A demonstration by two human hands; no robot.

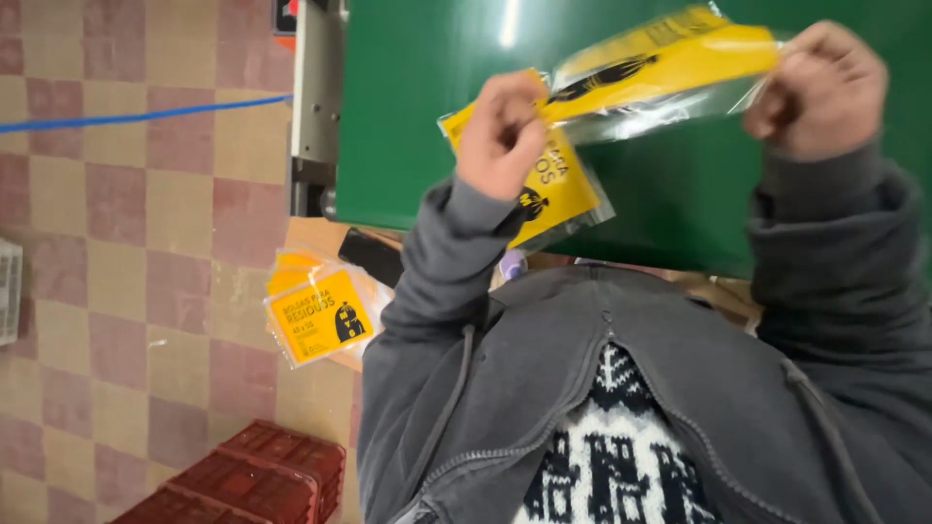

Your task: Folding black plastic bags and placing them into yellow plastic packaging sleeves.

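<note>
Both my hands are raised over a green surface. My left hand and my right hand pinch the two ends of a yellow packet in a clear plastic sleeve, stretched between them. A second yellow packet with black print lies on the green surface just under my left hand. My grey jacket sleeves and black-and-white sweater fill the lower right.
A stack of similar yellow packets sits on a wooden ledge at lower left. A dark flat object lies beside it. Red plastic crates stand on the tiled floor. A blue cord crosses the floor. A metal frame edges the green surface.
</note>
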